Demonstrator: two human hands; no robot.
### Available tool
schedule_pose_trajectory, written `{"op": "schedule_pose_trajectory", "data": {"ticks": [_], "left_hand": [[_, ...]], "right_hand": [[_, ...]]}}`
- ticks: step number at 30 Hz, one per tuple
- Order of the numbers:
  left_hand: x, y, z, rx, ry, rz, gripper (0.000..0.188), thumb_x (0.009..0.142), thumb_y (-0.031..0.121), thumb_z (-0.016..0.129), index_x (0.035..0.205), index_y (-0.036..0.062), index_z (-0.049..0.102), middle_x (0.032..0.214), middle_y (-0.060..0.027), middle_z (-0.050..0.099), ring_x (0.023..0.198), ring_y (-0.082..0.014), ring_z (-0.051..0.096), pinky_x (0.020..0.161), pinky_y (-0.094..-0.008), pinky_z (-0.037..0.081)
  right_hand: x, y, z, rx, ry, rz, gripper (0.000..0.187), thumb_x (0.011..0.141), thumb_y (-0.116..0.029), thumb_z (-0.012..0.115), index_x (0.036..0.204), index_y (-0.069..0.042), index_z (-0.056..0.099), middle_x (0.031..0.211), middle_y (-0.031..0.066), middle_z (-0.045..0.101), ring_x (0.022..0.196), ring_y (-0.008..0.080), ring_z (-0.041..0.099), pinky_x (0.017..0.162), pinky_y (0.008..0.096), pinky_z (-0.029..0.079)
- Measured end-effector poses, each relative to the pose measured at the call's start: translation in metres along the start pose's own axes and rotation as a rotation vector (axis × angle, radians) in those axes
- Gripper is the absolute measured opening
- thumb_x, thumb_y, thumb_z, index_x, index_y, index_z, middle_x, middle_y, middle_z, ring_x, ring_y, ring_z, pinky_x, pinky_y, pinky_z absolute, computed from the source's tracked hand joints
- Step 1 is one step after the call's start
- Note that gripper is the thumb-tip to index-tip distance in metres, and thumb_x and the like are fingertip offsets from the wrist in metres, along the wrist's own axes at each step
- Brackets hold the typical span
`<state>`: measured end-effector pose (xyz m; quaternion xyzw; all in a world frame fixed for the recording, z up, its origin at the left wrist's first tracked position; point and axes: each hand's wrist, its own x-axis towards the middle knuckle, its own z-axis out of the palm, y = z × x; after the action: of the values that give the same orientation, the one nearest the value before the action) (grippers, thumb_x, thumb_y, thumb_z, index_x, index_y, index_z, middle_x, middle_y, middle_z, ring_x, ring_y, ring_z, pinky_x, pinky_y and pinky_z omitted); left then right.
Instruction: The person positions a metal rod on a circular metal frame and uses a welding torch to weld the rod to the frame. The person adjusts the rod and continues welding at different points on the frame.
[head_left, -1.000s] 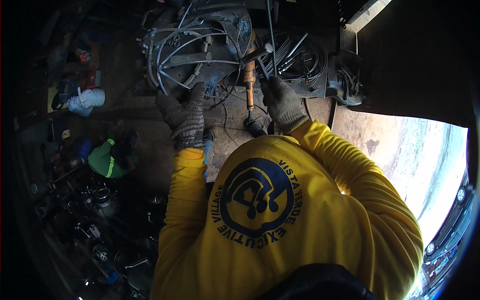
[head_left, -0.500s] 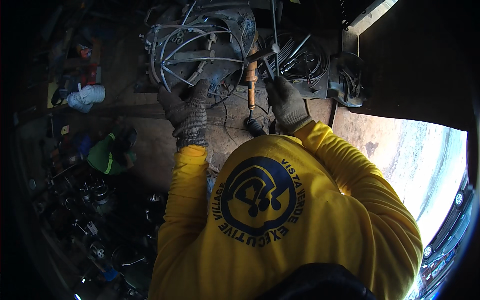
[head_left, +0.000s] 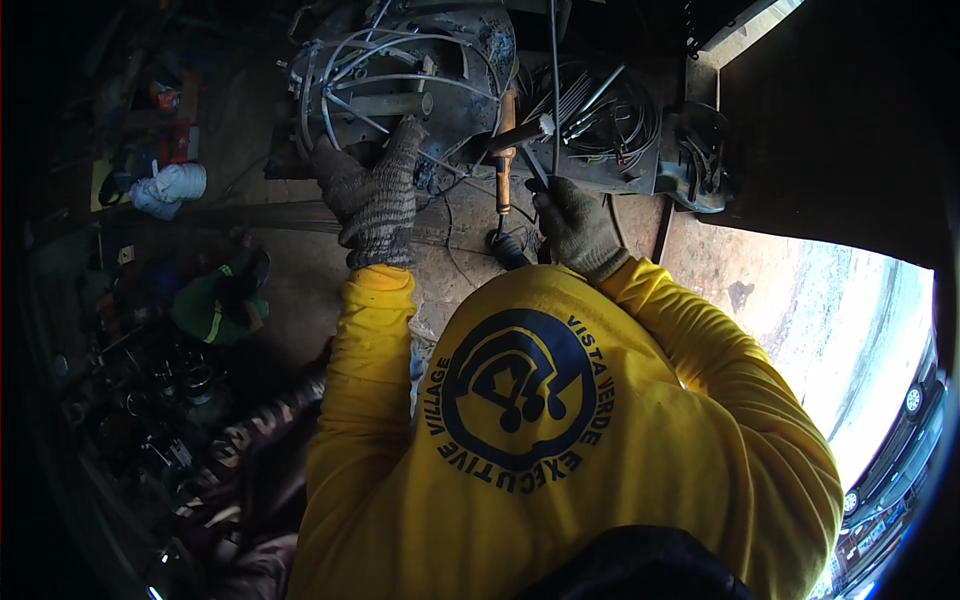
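My gloved left hand (head_left: 375, 200) is closed at the near side of a round frame of bent metal rods (head_left: 400, 78), its fingers round the lower rod. A short metal tube (head_left: 385, 105) lies within the frame. My gloved right hand (head_left: 582, 228) grips the handle of a hammer (head_left: 520, 134), whose head is raised to the right of the frame. Below the hammer head lies an orange-handled tool (head_left: 504, 180) on a black cable. Under the frame is a dark metal plate (head_left: 490, 40); my left glove hides part of the rods.
Thin rods and coiled wire (head_left: 620, 130) lie right of the hammer, beside a metal bracket (head_left: 695, 165). At the left are a white bundle (head_left: 170, 190), a person in green (head_left: 220, 305) and camouflage-patterned cloth (head_left: 265, 460). A car (head_left: 895, 450) stands outside at the right.
The rod frame has shifted and turned slightly with my left hand. My right hand and the hammer have dropped a little nearer to me. Camouflage-patterned cloth has come into view at the lower left.
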<state>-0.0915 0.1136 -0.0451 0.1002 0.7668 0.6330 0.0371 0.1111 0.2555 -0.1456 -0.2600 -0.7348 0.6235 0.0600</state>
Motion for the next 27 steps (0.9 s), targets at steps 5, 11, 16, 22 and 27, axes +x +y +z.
{"op": "schedule_pose_trajectory", "data": {"ticks": [5,11,16,22,27], "left_hand": [[0.008,0.0,0.013,0.056,0.088,-0.02,0.103,0.067,0.016,0.102,0.147,-0.0063,0.041,0.136,-0.0243,0.06,0.121,-0.0265,0.065,0.101,-0.038,0.06],[0.006,-0.004,0.022,-0.109,0.11,-0.206,0.084,0.072,0.014,0.098,0.137,-0.0054,0.05,0.126,-0.0209,0.066,0.105,-0.0264,0.071,0.091,-0.0362,0.063],[-0.005,0.011,0.03,-0.214,0.12,-0.192,0.068,0.078,0.012,0.095,0.131,-0.0042,0.056,0.118,-0.018,0.071,0.097,-0.0243,0.073,0.082,-0.0337,0.065],[0.017,0.004,0.016,-0.055,-0.03,-0.414,0.065,0.085,0.009,0.089,0.139,0.0022,0.053,0.115,-0.0153,0.07,0.088,-0.0216,0.072,0.069,-0.031,0.065],[0.033,-0.017,0.007,0.034,-0.006,-0.386,0.063,0.085,0.008,0.089,0.137,0.0027,0.053,0.113,-0.0145,0.071,0.089,-0.0201,0.072,0.07,-0.0303,0.065]], "right_hand": [[0.002,0.005,0.005,-0.029,0.015,-0.05,0.027,0.107,-0.029,0.059,0.11,-0.003,0.067,0.075,0.0128,0.066,0.07,0.0279,0.068,0.067,0.0403,0.052],[0.0,-0.009,0.003,0.02,0.006,0.042,0.027,0.106,-0.029,0.06,0.109,-0.003,0.067,0.074,0.0127,0.066,0.069,0.0279,0.068,0.066,0.0401,0.052],[0.0,-0.007,0.001,0.038,0.045,0.039,0.028,0.106,-0.03,0.06,0.108,-0.003,0.066,0.075,0.0132,0.066,0.07,0.0274,0.068,0.066,0.04,0.052],[0.01,-0.024,0.005,-0.291,0.09,0.033,0.028,0.107,-0.03,0.058,0.112,-0.003,0.062,0.078,0.0187,0.068,0.076,0.0394,0.071,0.067,0.047,0.053],[0.005,-0.016,0.008,-0.096,0.046,0.083,0.029,0.105,-0.03,0.059,0.114,-0.003,0.06,0.092,0.0234,0.07,0.089,0.0447,0.07,0.075,0.0524,0.054]]}}
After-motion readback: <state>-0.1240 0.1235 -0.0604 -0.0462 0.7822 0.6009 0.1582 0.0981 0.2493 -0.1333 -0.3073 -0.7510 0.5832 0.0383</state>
